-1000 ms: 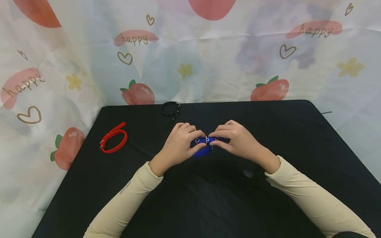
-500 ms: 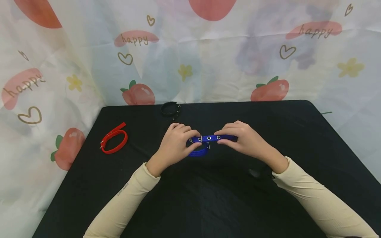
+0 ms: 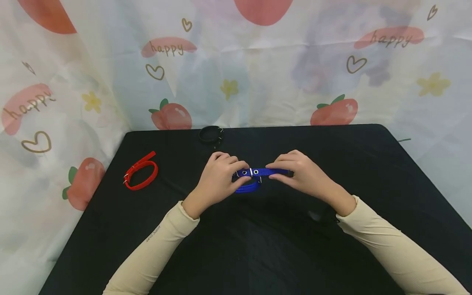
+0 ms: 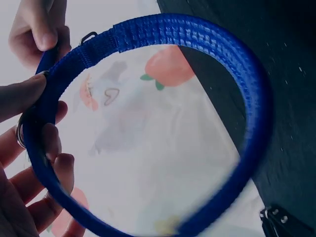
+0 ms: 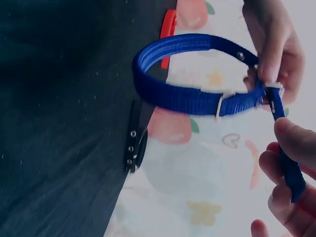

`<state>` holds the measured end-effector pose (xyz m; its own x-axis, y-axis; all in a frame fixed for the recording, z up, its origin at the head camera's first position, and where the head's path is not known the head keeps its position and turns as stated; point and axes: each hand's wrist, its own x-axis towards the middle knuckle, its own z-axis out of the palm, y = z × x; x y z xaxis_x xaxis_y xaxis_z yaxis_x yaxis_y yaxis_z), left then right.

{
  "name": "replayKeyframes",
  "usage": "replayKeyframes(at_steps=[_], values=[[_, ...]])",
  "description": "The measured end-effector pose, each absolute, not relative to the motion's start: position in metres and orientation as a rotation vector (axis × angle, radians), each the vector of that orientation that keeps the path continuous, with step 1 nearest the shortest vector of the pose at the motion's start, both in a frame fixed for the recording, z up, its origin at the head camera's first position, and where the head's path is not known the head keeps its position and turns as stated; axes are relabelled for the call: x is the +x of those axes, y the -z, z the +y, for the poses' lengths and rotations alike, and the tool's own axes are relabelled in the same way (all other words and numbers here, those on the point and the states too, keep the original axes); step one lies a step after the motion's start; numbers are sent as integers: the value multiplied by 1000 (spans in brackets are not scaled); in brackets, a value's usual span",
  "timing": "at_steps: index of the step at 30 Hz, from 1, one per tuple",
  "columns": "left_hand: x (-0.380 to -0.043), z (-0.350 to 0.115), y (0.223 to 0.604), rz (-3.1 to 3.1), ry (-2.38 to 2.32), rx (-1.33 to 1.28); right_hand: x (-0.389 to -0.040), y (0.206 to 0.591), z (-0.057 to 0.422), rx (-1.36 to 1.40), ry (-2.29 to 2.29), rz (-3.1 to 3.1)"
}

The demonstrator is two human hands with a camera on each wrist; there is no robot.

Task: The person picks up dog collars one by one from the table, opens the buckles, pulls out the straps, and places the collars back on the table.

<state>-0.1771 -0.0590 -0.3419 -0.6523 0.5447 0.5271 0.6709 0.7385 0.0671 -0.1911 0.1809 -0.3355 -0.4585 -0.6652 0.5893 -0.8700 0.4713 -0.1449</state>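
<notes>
A blue collar with metal-ringed holes is held up over the middle of the table, its padded loop hanging below the strap. My left hand pinches it beside the metal buckle, thumb in front and fingers behind. Between the thumb and fingers of my right hand is the strap's free end, which runs out through the buckle. In the left wrist view the loop shows as a wide round ring, with a small metal ring near its upper left.
On the left of the black table lies a red collar, buckled into a loop. A black collar lies near the back edge. A patterned cloth backdrop hangs behind and at the left.
The right hand has moved right, away from the left hand, and the strap stretches longer between them. In the last half second, both hands barely moved; fewer strap holes show now.
</notes>
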Motion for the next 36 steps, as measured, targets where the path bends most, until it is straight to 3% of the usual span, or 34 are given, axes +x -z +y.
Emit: replayKeyframes(at_steps=[36], values=[[-175,-42,343,-2394,331,-953,-186,345,168,1193,-598,-2283]])
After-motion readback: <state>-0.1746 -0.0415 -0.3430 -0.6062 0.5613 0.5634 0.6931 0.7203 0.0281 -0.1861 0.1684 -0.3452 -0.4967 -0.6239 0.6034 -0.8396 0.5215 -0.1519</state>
